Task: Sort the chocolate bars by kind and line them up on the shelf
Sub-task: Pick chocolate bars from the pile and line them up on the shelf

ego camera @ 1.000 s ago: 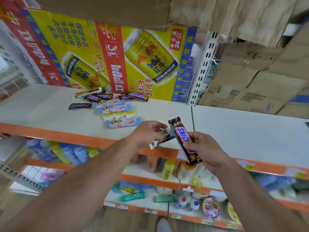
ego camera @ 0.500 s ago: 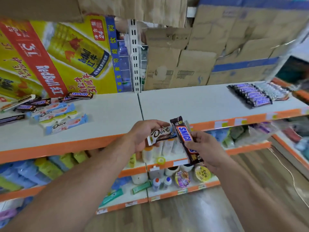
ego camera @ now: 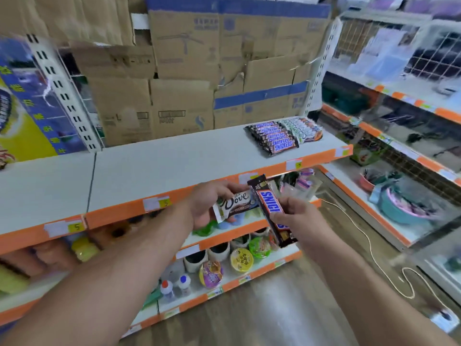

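Note:
My left hand (ego camera: 209, 203) grips a brown and white Dove bar (ego camera: 237, 204) in front of the orange shelf edge. My right hand (ego camera: 296, 218) holds a dark Snickers bar (ego camera: 270, 208) upright and tilted, its top just right of the Dove bar. On the white shelf (ego camera: 162, 166) at the far right lies a neat row of Snickers bars (ego camera: 273, 137), and beside it a row of white Dove bars (ego camera: 303, 129).
Cardboard boxes (ego camera: 199, 78) stand stacked behind the shelf. Lower shelves hold cups (ego camera: 240, 259), bottles and packets. A second shelf unit (ego camera: 399, 171) runs along the right. A pale cord (ego camera: 374, 258) lies on the wooden floor.
The view has swung right: the loose pile of bars at the left is out of sight and the sorted rows are closer. Both hands still hold their bars, held close together.

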